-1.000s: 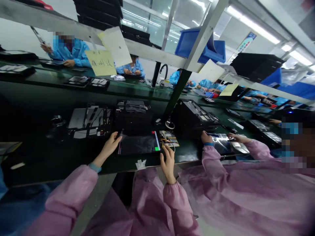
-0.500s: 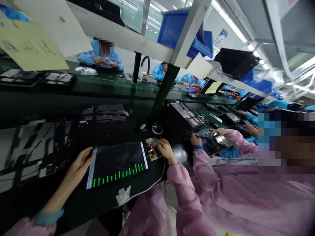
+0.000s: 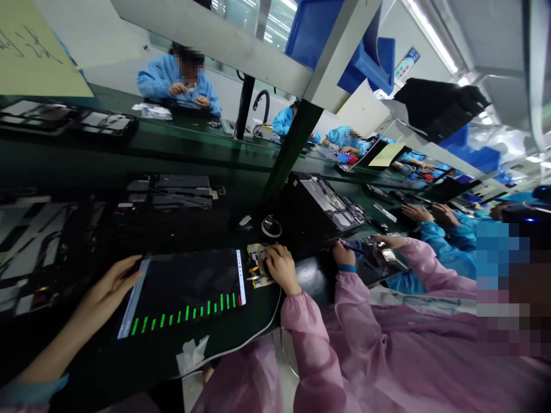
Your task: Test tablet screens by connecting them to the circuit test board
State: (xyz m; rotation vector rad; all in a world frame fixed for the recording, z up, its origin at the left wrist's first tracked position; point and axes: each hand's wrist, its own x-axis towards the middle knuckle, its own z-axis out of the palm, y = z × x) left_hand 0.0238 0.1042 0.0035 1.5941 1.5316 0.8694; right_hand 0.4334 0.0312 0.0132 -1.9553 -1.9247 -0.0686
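Several green bars [image 3: 222, 302] glow on the screen [image 3: 189, 278], laid face up on the counter [image 3: 235, 330], presumably for easy reading. My left hand [image 3: 112, 287], half open, has its fingertips at the screen's left edge, perhaps to steady it; my right hand [image 3: 282, 268] bends over the board [image 3: 255, 269] just right of the screen, and I cannot tell whether it grips anything.

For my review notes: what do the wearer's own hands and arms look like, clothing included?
Both the left hand and right hand are ungloved. The right arm wears a loose, slightly sheer pink sleeve, gathered at the wrist. On the left forearm a teal cuff shows; little beyond it is in frame.
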